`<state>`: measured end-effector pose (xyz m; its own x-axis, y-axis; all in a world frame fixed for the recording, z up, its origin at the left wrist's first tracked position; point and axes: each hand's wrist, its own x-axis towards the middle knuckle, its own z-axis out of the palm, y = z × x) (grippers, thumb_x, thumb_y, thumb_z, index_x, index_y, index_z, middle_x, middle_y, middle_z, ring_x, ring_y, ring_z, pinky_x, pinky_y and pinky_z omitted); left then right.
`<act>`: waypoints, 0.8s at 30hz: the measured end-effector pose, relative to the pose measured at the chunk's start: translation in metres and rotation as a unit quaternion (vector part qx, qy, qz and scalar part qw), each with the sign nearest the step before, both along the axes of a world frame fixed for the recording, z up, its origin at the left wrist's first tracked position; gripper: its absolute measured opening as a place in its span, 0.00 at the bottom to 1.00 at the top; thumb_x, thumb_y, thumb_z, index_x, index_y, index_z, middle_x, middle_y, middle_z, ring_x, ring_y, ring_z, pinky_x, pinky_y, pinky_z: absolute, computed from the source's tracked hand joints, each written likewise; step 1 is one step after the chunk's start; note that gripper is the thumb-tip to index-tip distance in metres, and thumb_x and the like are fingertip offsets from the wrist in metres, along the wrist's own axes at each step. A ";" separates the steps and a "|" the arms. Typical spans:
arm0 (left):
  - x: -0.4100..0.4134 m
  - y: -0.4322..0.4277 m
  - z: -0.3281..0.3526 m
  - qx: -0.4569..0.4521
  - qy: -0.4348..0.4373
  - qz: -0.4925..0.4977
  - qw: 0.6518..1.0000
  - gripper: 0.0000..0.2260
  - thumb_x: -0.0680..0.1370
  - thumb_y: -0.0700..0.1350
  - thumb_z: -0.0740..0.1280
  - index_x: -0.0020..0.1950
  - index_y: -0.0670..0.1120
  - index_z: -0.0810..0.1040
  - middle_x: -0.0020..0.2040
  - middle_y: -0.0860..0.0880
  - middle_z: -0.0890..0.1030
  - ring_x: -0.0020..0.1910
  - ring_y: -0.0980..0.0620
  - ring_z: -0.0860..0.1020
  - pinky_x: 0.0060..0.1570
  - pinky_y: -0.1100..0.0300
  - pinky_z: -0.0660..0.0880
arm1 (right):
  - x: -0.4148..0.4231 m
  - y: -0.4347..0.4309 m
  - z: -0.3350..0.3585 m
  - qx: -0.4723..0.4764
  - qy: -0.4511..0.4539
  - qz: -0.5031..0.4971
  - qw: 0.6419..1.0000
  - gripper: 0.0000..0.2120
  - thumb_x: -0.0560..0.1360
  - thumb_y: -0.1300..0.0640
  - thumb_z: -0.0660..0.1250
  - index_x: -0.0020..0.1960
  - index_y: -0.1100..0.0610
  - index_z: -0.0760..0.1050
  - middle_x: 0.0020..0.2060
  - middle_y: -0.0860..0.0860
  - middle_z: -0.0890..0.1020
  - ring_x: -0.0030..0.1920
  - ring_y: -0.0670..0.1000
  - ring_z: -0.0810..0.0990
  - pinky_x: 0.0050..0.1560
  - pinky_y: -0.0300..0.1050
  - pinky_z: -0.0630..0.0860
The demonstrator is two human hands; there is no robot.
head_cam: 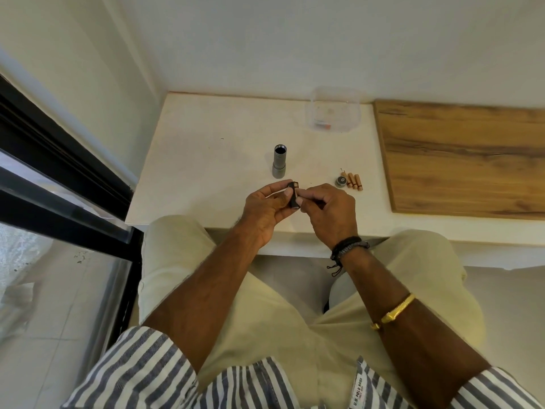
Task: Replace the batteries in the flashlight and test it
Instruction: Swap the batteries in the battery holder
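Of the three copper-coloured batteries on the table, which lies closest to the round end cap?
The leftmost battery, directly beside the round end cap; the other two batteries lie to its right, nearer the wooden board.

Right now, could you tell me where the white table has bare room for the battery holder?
The widest bare patch on the white table lies between its left edge and the upright flashlight body. Another lies between that body and the clear container. It is crowded around the end cap and the batteries, beside the wooden board.
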<state>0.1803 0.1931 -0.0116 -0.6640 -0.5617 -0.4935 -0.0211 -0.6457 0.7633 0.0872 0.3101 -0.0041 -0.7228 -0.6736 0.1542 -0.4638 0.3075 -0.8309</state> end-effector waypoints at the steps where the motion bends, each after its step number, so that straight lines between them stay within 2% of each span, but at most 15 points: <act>1: -0.001 0.000 0.000 0.004 -0.001 -0.007 1.000 0.10 0.78 0.35 0.67 0.59 0.40 0.81 0.53 0.41 0.85 0.52 0.43 0.84 0.50 0.53 0.82 | -0.002 -0.001 -0.001 0.001 -0.006 -0.001 1.000 0.08 0.76 0.62 0.74 0.54 0.57 0.86 0.45 0.50 0.86 0.45 0.50 0.84 0.50 0.43 0.82; 7: -0.006 0.001 0.000 0.058 0.009 -0.013 0.998 0.13 0.78 0.36 0.68 0.62 0.36 0.78 0.56 0.35 0.82 0.53 0.41 0.83 0.54 0.50 0.81 | -0.016 -0.001 0.000 -0.016 -0.075 -0.057 0.995 0.07 0.77 0.62 0.72 0.55 0.58 0.85 0.45 0.54 0.87 0.37 0.41 0.84 0.42 0.29 0.79; 9: -0.008 0.000 -0.002 0.070 0.002 -0.008 0.998 0.13 0.78 0.36 0.68 0.62 0.34 0.77 0.56 0.35 0.83 0.54 0.41 0.83 0.55 0.48 0.80 | -0.025 -0.004 0.003 -0.030 -0.111 -0.084 0.990 0.07 0.77 0.62 0.73 0.54 0.57 0.85 0.42 0.52 0.87 0.36 0.43 0.85 0.45 0.33 0.81; 11: -0.009 -0.001 -0.005 0.083 -0.005 -0.001 0.997 0.13 0.79 0.35 0.67 0.63 0.34 0.76 0.56 0.36 0.83 0.55 0.41 0.83 0.57 0.47 0.79 | -0.037 -0.010 0.006 -0.055 -0.143 -0.104 0.983 0.06 0.76 0.61 0.73 0.52 0.55 0.86 0.40 0.49 0.87 0.36 0.47 0.86 0.52 0.46 0.83; 12: -0.009 -0.002 -0.007 0.089 -0.004 0.001 0.996 0.14 0.79 0.36 0.67 0.64 0.34 0.76 0.56 0.37 0.83 0.55 0.41 0.83 0.58 0.46 0.79 | -0.045 -0.013 0.008 -0.069 -0.162 -0.113 0.978 0.06 0.76 0.62 0.73 0.52 0.56 0.86 0.40 0.50 0.87 0.37 0.49 0.86 0.51 0.49 0.84; 15: -0.011 -0.006 -0.009 0.106 0.010 0.015 0.994 0.15 0.79 0.36 0.67 0.65 0.34 0.75 0.57 0.37 0.82 0.55 0.41 0.82 0.58 0.47 0.79 | -0.075 -0.028 0.011 -0.097 -0.209 -0.142 0.963 0.07 0.76 0.64 0.73 0.53 0.61 0.86 0.40 0.56 0.87 0.37 0.51 0.85 0.39 0.42 0.83; 19: -0.013 -0.011 -0.012 0.131 0.011 0.044 0.990 0.15 0.78 0.36 0.67 0.64 0.34 0.76 0.53 0.37 0.83 0.50 0.43 0.84 0.53 0.49 0.81 | -0.121 -0.055 0.009 -0.090 -0.192 -0.153 0.965 0.06 0.75 0.64 0.73 0.51 0.60 0.86 0.40 0.56 0.86 0.37 0.50 0.84 0.42 0.45 0.85; 22: -0.016 -0.015 -0.013 0.140 0.012 0.039 0.989 0.14 0.78 0.36 0.67 0.63 0.35 0.76 0.50 0.39 0.84 0.49 0.44 0.84 0.54 0.48 0.81 | -0.156 -0.076 0.006 -0.044 -0.152 -0.152 0.976 0.05 0.75 0.62 0.73 0.50 0.58 0.86 0.41 0.55 0.87 0.38 0.48 0.84 0.40 0.43 0.83; 24: -0.016 -0.018 -0.014 0.140 0.008 0.035 0.990 0.14 0.77 0.37 0.68 0.62 0.36 0.77 0.50 0.39 0.84 0.50 0.43 0.83 0.55 0.47 0.81 | -0.178 -0.090 0.006 0.001 -0.091 -0.144 0.985 0.06 0.74 0.58 0.74 0.50 0.55 0.87 0.43 0.52 0.88 0.42 0.47 0.85 0.46 0.44 0.84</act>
